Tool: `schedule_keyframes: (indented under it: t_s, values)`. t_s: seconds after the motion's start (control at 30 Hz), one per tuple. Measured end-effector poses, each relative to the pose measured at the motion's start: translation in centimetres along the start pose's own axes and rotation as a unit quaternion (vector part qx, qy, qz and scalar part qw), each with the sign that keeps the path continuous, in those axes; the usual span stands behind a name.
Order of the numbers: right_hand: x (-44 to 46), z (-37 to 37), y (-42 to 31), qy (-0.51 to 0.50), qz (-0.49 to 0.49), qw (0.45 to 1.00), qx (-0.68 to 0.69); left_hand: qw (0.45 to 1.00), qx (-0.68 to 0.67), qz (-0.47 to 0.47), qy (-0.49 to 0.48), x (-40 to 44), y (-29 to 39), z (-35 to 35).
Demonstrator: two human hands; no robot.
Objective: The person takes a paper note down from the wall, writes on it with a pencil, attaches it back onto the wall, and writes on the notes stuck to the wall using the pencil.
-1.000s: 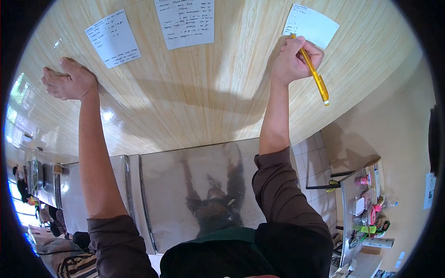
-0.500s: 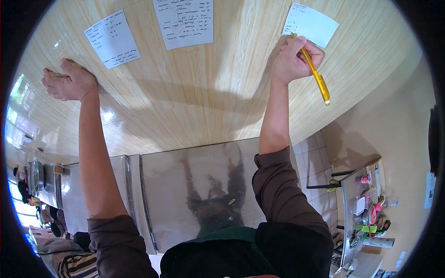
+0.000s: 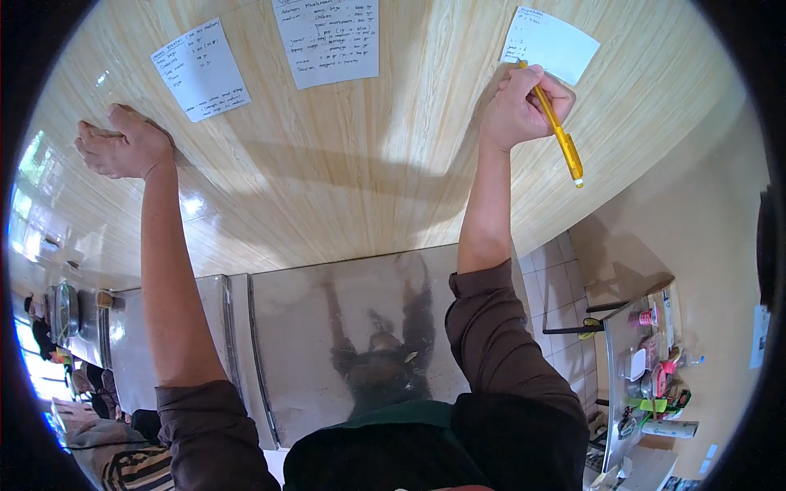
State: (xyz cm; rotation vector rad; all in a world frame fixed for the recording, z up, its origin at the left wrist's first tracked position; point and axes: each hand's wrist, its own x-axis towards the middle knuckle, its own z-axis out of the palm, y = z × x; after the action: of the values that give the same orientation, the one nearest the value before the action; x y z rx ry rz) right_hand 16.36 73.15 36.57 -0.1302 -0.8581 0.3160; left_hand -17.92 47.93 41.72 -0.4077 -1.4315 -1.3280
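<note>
My right hand (image 3: 528, 106) is closed around a yellow pen (image 3: 565, 143), its tip at the lower left edge of a white paper (image 3: 561, 45) with a few handwritten lines. My left hand (image 3: 127, 143) rests against the wood-grain surface (image 3: 344, 180) at the far left, fingers loosely bent and apart, holding nothing. Right of it is a handwritten paper (image 3: 201, 69), and a second densely written sheet (image 3: 327, 41) is at the top middle, cut off by the frame edge.
Below the wood-grain surface is a shiny metal surface (image 3: 303, 327) with a dark reflection. At the lower right, a table (image 3: 618, 393) holds several containers and small items. A metal bowl (image 3: 64, 311) is at the far left. Striped cloth (image 3: 139, 470) shows at the lower left.
A few more small marks seem to show near the pen tip on the right paper. Both hands have stayed almost in place.
</note>
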Motion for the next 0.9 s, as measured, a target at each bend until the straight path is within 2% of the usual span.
schedule_keyframes:
  t_s: [0.17, 0.27, 0.37, 0.47, 0.57, 0.67, 0.77, 0.87, 0.9]
  values:
    - [-0.1, 0.1, -0.7, 0.006, 0.027, 0.999, 0.030, 1.000, 0.006, 0.004, 0.006, 0.0, -0.4, 0.3]
    - [0.1, 0.0, -0.1, -0.001, -0.003, 1.000, 0.003, 1.000, 0.006, 0.007, 0.010, 0.1, -0.4, 0.2]
    - [0.1, 0.3, -1.1, 0.010, 0.027, 0.999, 0.039, 1.000, 0.009, 0.009, 0.013, 0.1, -0.3, 0.3]
    - [0.4, 0.0, 0.2, -0.007, -0.029, 0.999, -0.017, 1.000, -0.016, -0.008, -0.006, 0.1, 0.0, 0.1]
    - [0.6, 0.4, -2.7, 0.029, 0.104, 0.992, 0.070, 0.999, -0.033, -0.007, -0.015, 0.1, 0.1, 0.0]
    - [1.3, 0.0, -3.8, 0.042, 0.150, 0.984, 0.080, 0.999, -0.031, 0.000, -0.010, 0.2, -0.1, 0.0]
    - [1.4, -0.8, -3.2, -0.027, -0.120, 0.992, 0.017, 1.000, -0.014, 0.005, 0.009, 0.2, 0.1, 0.1]
    - [0.4, -0.2, -6.9, -0.214, -0.199, 0.956, -0.021, 1.000, -0.009, 0.005, 0.020, 0.1, 0.2, 0.3]
    - [0.2, -0.1, -6.5, -0.227, -0.204, 0.952, -0.029, 1.000, -0.011, 0.006, 0.020, 0.1, 0.1, 0.3]
